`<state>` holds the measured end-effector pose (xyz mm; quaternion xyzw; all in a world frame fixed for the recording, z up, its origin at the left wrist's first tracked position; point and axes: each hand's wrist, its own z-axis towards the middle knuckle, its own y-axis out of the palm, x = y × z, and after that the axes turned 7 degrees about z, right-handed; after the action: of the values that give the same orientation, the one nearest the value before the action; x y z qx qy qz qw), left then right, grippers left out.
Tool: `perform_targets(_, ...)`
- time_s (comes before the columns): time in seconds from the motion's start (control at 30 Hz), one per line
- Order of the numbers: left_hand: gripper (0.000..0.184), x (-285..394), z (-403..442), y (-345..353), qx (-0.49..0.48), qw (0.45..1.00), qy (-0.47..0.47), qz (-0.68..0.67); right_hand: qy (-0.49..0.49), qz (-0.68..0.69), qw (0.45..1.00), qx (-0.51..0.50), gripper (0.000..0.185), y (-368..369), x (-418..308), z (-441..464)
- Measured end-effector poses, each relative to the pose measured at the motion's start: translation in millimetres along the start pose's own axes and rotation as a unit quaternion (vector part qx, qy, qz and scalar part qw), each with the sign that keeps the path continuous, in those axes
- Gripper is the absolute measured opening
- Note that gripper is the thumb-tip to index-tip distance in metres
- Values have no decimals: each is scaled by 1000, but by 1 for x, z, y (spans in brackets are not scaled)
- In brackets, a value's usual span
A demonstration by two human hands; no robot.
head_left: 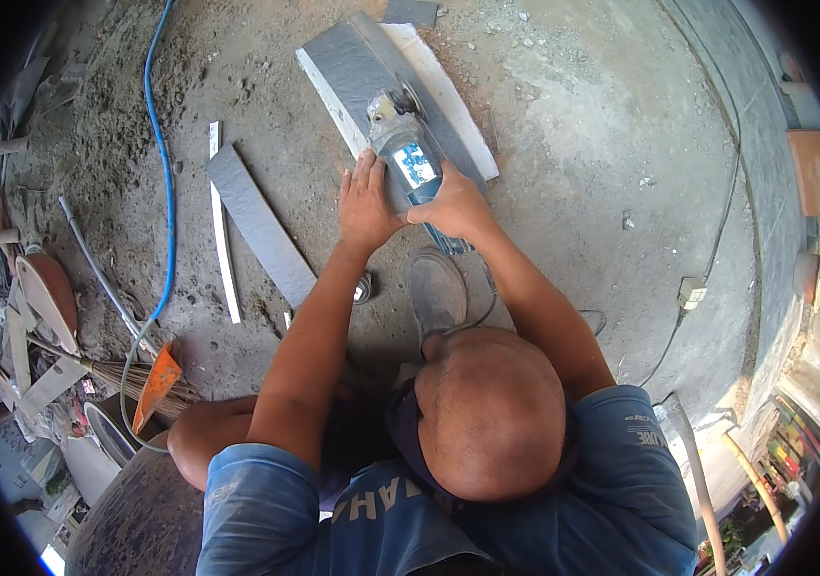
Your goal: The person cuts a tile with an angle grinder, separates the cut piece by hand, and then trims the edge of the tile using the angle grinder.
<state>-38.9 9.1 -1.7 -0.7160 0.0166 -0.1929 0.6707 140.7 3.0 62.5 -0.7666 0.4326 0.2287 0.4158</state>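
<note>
Gripping the angle grinder (406,158) above the grey tile (344,72), the right hand (455,204) has its fingers closed around the tool body. The left hand (368,204) is placed at the tile's near-left edge, fingers extended and slightly parted, grasping nothing visible. The cutting disc (414,100) stands over the tile; contact cannot be told. Left of the tile lies a narrow grey strip (261,226); farther left runs a blue hose (168,173).
</note>
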Motion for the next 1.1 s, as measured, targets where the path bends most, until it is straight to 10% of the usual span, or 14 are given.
perform_targets(1.1, 106, 0, 2, -4, -12, 1000, 5, 4, -20, -20, 999, 20, 96, 4, 14, -4)
